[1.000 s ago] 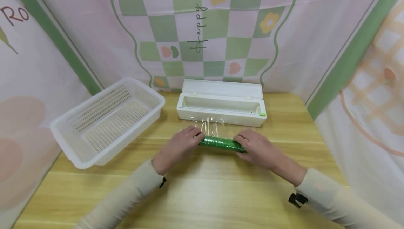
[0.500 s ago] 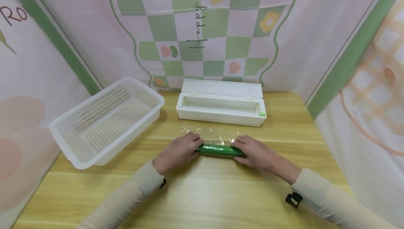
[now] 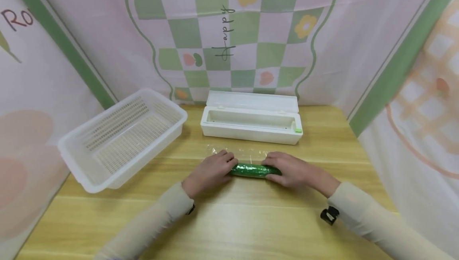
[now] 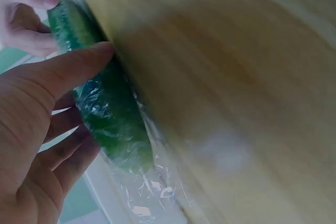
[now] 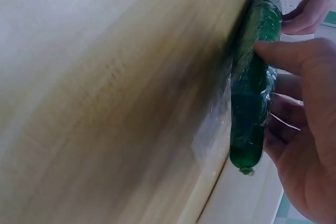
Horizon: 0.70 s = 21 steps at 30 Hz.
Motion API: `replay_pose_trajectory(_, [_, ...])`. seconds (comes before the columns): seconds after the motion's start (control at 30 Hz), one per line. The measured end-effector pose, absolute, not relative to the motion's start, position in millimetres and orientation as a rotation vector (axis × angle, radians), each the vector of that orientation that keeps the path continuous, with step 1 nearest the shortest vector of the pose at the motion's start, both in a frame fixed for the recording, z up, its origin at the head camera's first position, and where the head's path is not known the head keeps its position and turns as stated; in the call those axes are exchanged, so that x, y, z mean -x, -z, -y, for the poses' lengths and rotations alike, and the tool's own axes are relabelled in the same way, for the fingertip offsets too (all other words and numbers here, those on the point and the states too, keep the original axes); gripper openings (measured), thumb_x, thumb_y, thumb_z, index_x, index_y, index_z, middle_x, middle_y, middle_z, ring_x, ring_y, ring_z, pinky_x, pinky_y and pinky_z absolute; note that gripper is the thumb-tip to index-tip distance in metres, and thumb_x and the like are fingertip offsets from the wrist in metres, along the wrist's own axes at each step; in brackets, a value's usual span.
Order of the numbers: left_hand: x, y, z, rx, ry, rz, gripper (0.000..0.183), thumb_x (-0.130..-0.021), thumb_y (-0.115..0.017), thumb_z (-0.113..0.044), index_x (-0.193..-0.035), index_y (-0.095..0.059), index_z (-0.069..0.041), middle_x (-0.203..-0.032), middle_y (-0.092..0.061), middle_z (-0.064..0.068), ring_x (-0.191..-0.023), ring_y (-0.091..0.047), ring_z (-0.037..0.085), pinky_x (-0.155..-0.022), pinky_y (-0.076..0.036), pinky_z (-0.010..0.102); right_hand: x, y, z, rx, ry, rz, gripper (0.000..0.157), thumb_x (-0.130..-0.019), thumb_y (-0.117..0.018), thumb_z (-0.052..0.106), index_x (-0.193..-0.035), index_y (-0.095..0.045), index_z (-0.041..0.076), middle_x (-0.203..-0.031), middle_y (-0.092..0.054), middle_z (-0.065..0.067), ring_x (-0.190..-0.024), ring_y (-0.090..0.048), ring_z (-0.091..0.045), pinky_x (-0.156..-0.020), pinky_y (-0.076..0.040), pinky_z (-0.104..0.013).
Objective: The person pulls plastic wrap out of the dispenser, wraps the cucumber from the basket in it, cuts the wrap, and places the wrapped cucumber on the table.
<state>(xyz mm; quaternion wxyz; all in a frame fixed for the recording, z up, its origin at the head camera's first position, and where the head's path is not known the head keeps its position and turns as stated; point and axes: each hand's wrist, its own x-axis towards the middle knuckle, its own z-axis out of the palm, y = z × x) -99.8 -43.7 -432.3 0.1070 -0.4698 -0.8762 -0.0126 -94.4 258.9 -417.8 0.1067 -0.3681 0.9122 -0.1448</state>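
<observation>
A green cucumber (image 3: pixel 251 170) lies crosswise on the table, with clear plastic wrap (image 4: pixel 149 190) around it. My left hand (image 3: pixel 212 171) grips its left part, thumb on the near side and fingers on the far side. Toward the other end, my right hand (image 3: pixel 289 169) holds it the same way. Loose film sticks out past the left end in the left wrist view. The right end, with its stem stub (image 5: pixel 247 171), shows below my right hand in the right wrist view. A thin strip of film also lies on the table beyond the cucumber.
Behind the cucumber stands a long white box (image 3: pixel 251 134), its lid raised and a small green piece at its right end. A white perforated basket (image 3: pixel 157 148) sits at the left. The wooden table (image 3: pixel 247 228) meets a patterned cloth (image 3: pixel 244 29) at the back.
The cucumber has come toward me, away from the white box. The film that stretched up to the box now lies as a strip beyond the cucumber. Both hands keep holding it.
</observation>
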Motion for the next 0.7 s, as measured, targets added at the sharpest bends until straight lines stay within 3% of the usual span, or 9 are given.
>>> replay_pose_trajectory(0.07, [101, 435, 43, 1.37, 0.006, 2.587, 0.034, -0.091, -0.085, -0.026, -0.117, -0.068, -0.011, -0.118, -0.071, 0.003, -0.104, -0.066, 0.02, -0.089, -0.061, 0.03, 95, 417, -258, 1.077, 0.388, -2.684, 0.046, -0.102, -0.069, 0.031, -0.138, -0.066, 0.003, -0.134, -0.067, -0.016, -0.122, -0.065, -0.03, -0.106, -0.057, -0.053])
replay_pose_trajectory(0.3, [109, 435, 34, 1.356, -0.048, 2.655, 0.021, -0.098, -0.075, -0.017, -0.117, -0.07, -0.011, -0.115, -0.071, 0.003, -0.102, -0.067, 0.02, -0.085, -0.062, 0.029, 92, 418, -249, 1.126, 0.287, -2.837, 0.06, -0.095, -0.075, 0.052, -0.132, -0.069, 0.004, -0.127, -0.066, -0.011, -0.11, -0.063, -0.021, -0.091, -0.06, -0.041])
replay_pose_trajectory(0.5, [115, 427, 28, 1.376, 0.007, 2.828, 0.028, -0.099, -0.074, -0.018, -0.125, -0.07, -0.008, -0.12, -0.071, 0.007, -0.107, -0.067, 0.021, -0.091, -0.062, 0.032, 92, 429, -238, 1.336, 0.333, -2.994, 0.053, -0.083, -0.09, 0.039, -0.117, -0.072, 0.003, -0.111, -0.07, -0.008, -0.102, -0.066, -0.02, -0.087, -0.062, -0.038])
replay_pose_trajectory(0.7, [117, 421, 29, 1.366, 0.031, 2.883, 0.044, -0.095, -0.078, -0.021, -0.135, -0.066, -0.006, -0.128, -0.069, 0.009, -0.114, -0.066, 0.023, -0.096, -0.062, 0.035, 95, 432, -233, 1.263, 0.333, -2.996, 0.045, -0.087, -0.089, 0.032, -0.117, -0.072, 0.003, -0.114, -0.07, -0.01, -0.104, -0.067, -0.023, -0.09, -0.063, -0.039])
